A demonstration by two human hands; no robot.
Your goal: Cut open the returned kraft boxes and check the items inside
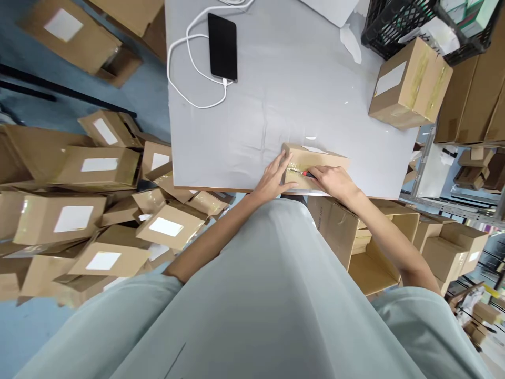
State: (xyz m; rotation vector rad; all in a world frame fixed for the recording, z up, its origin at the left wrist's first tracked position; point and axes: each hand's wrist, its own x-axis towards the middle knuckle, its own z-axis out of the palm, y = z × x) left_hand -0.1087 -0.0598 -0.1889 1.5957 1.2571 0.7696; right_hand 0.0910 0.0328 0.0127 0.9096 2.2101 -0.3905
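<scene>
A small taped cardboard box [315, 158] lies at the near edge of the grey tabletop [252, 126]. My left hand [272, 176] holds its left end, fingers along the side and thumb stretched near the front edge. In my right hand [333, 180] is a screwdriver [306, 173] with a red-and-black handle, most of it covered by my fingers. Its thin metal shaft points left and lies against the shiny tape on the box, close to my left fingers. A white label shows partly on the box's far side.
A phone [223, 47] on a white cable [189, 100] lies at the far left of the table. At the far right are another taped box [410, 84] and a black crate [394, 26]. Discarded boxes [74, 218] pile up at left; an open carton [371, 268] stands below right.
</scene>
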